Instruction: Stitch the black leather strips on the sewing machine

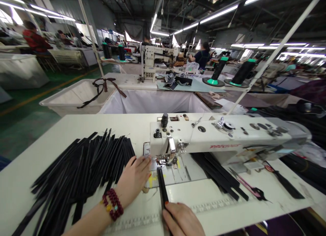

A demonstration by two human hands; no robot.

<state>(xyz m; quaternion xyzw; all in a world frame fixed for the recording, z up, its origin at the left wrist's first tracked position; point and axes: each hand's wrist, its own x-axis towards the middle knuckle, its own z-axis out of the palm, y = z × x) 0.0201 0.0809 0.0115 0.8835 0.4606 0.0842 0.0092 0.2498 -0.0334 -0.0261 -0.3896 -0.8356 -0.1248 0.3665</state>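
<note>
One narrow black strip (163,188) runs from the near edge toward the stitching area of the white sewing machine (224,139), long, straight and flat-looking, dark along most of its length with a slight sheen and a paler line down one edge; from here I can't tell whether that line is a fold or just light. Its far end lies just near of the metal presser foot (168,160), and I can't make out whether any of it is caught underneath. On the near side I have the right hand (182,219) pinched on the strip between thumb and fingers, red nails showing, while the strip's nearest part passes under the hand. To the left I see the left hand (135,176) laid out with its fingers reaching to the metal plate (179,174), apart from the right hand and just left of the strip; its underside is hidden from me. A dark red bead bracelet (112,203) circles that wrist. Farther left I have a thick pile of similar black strips (86,164), fanned and overlapping, and right of the presser foot a smaller bundle (219,176) lies beside pink-handled scissors (246,185). A printed ruler scale (211,206) crosses the near tabletop.
</note>
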